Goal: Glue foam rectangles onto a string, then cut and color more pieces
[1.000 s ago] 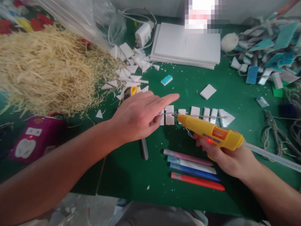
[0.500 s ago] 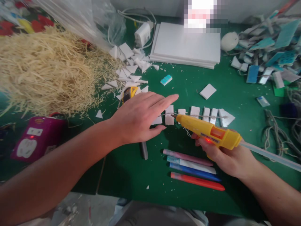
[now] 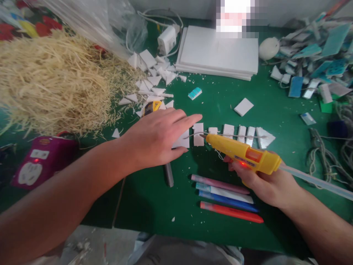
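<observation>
My right hand (image 3: pixel 264 184) grips a yellow glue gun (image 3: pixel 234 145), with a clear glue stick (image 3: pixel 317 180) jutting from its back. The gun's tip is close to a white foam piece (image 3: pixel 198 140) in a row of foam pieces ending at a pointed one (image 3: pixel 264 138). A thin grey cord (image 3: pixel 226 135) runs along the row. My left hand (image 3: pixel 160 138) is open, thumb and index finger apart, over the row's left end. It partly covers a white foam piece (image 3: pixel 183 140); whether it touches the piece is hard to tell.
Several markers (image 3: pixel 231 211) lie near the front. A tape measure (image 3: pixel 151 108) and a dark grey bar (image 3: pixel 168 175) show around my left hand. Farther out are straw (image 3: pixel 55 84), a purple power socket (image 3: pixel 44 160), stacked white boards (image 3: pixel 217 49) and foam scraps (image 3: pixel 328 70).
My left hand has shifted slightly left and its index finger has drawn back, showing more of the foam piece under it. The glue gun has barely moved.
</observation>
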A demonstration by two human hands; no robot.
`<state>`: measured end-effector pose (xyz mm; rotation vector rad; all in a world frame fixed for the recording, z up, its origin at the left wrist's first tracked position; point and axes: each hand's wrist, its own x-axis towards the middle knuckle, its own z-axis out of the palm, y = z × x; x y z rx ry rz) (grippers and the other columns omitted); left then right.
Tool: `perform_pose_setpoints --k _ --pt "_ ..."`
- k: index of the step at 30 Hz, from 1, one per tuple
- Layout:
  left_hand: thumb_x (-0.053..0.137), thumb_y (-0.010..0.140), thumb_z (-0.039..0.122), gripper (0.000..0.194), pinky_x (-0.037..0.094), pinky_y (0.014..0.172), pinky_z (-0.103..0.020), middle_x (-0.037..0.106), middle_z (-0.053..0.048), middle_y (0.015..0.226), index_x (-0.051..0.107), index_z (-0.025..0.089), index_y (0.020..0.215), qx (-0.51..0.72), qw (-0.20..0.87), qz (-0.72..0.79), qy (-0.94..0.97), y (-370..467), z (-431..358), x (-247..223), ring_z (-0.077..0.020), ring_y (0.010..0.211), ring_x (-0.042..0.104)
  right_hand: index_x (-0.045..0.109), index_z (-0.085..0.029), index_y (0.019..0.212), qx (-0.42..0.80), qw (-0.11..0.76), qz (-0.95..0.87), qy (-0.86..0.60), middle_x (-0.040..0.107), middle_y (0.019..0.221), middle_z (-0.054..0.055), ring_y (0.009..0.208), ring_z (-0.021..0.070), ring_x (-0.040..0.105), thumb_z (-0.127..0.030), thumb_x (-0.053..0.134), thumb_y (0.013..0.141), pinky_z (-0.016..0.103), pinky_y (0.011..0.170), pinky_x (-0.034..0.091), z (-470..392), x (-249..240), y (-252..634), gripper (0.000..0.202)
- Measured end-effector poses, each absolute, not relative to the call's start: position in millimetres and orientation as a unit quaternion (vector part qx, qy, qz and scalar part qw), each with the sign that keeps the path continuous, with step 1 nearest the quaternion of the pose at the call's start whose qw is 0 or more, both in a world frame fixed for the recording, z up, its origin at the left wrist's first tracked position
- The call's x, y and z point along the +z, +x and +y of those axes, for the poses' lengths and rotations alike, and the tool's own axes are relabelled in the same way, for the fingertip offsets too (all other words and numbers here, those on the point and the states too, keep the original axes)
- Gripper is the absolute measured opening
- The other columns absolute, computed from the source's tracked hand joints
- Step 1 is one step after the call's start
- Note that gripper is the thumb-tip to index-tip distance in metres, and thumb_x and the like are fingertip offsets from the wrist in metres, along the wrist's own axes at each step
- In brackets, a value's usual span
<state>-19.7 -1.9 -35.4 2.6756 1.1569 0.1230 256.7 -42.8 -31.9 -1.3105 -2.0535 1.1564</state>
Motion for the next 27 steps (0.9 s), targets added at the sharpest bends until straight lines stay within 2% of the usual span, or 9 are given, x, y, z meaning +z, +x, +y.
perform_pose_setpoints --k 4,8,15,21,24,27 --pt "0.069 0.092 0.041 0.073 0.052 0.1 -0.039 0.066 -0.015 0.132 0.042 0.015 0.155 0.077 0.135 0.393 0.906 -17.2 -0.3 -38.9 -0.0296 0.119 0.064 0.057 -0.024 0.065 0.426 0.221 -0.739 -0.473 0.062 0.054 0.001 0.045 0.0134 0.057 -0.057 0.057 0.098 0.026 0.045 0.049 -42.6 -31.5 255.5 0.047" --pt "0.071 0.091 0.037 0.076 0.047 0.112 -0.041 0.061 -0.016 0.144 0.039 0.013 0.156 0.107 0.159 0.396 0.898 -9.2 3.1 -46.2 -0.0298 0.132 0.059 0.055 -0.024 0.064 0.417 0.23 -0.753 -0.454 0.061 0.053 0.0 0.044 0.0132 0.056 -0.051 0.056 0.1 0.027 0.048 0.05 -42.9 -33.2 257.2 0.044" --pt "0.065 0.095 0.034 0.072 0.051 0.104 -0.038 0.068 -0.013 0.132 0.035 0.015 0.157 0.12 0.171 0.38 0.901 -1.3 6.2 -54.0 -0.0273 0.123 0.063 0.057 -0.024 0.069 0.436 0.233 -0.735 -0.464 0.062 0.054 0.0 0.043 0.0133 0.056 -0.046 0.061 0.097 0.026 0.044 0.048 -45.6 -34.4 258.8 0.037" --pt "0.062 0.098 0.035 0.064 0.048 0.106 -0.038 0.068 -0.015 0.132 0.04 0.012 0.154 0.144 0.128 0.343 0.919 -5.3 1.6 -53.8 -0.0273 0.124 0.062 0.056 -0.025 0.067 0.424 0.227 -0.742 -0.467 0.061 0.055 0.0 0.047 0.0136 0.056 -0.048 0.06 0.098 0.027 0.049 0.05 -45.6 -33.6 257.5 0.039" --pt "0.057 0.1 0.035 0.061 0.051 0.099 -0.038 0.07 -0.013 0.126 0.038 0.013 0.154 0.175 0.11 0.332 0.92 -10.0 3.5 -56.7 -0.0257 0.116 0.065 0.056 -0.025 0.068 0.422 0.224 -0.746 -0.464 0.061 0.055 -0.001 0.046 0.0139 0.057 -0.047 0.059 0.098 0.026 0.048 0.05 -46.0 -32.9 257.5 0.038" --pt "0.051 0.102 0.029 0.054 0.052 0.091 -0.036 0.073 -0.009 0.113 0.037 0.015 0.152 0.208 0.09 0.324 0.919 -12.9 5.7 -61.3 -0.0226 0.104 0.068 0.054 -0.026 0.069 0.426 0.214 -0.749 -0.461 0.061 0.055 -0.001 0.046 0.0137 0.057 -0.045 0.056 0.1 0.026 0.05 0.051 -47.5 -32.8 258.9 0.037"
